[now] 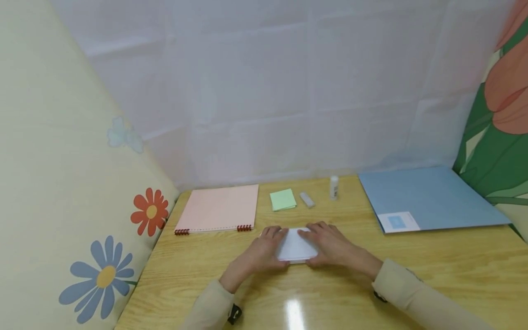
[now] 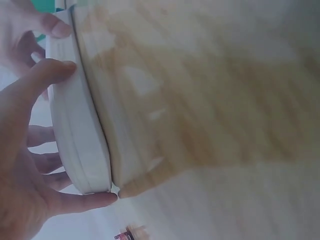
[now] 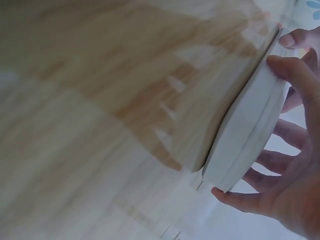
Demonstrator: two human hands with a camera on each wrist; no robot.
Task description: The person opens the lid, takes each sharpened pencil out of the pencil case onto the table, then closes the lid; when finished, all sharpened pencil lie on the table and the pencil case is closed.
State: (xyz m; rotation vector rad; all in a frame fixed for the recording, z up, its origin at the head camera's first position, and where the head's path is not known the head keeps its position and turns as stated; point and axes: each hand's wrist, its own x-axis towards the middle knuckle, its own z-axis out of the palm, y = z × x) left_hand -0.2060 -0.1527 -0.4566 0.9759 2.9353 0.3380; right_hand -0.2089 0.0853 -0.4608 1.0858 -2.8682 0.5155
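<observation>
A folded white paper (image 1: 295,247) lies on the wooden table (image 1: 412,270) in front of me, with both hands on it. My left hand (image 1: 270,245) holds its left side, thumb at the near edge and fingers spread over the top. My right hand (image 1: 323,243) holds the right side the same way. In the left wrist view the paper (image 2: 80,145) bows between the thumb and fingers of the left hand (image 2: 47,107). The right wrist view shows the paper's layered edge (image 3: 245,145) pinched by the right hand (image 3: 287,125).
At the back of the table are a pink spiral notebook (image 1: 220,208), a green pad of notes (image 1: 283,200), a small grey block (image 1: 307,199) and a white glue stick (image 1: 334,187). A blue folder (image 1: 429,199) lies at the right. Flowered walls close in on both sides.
</observation>
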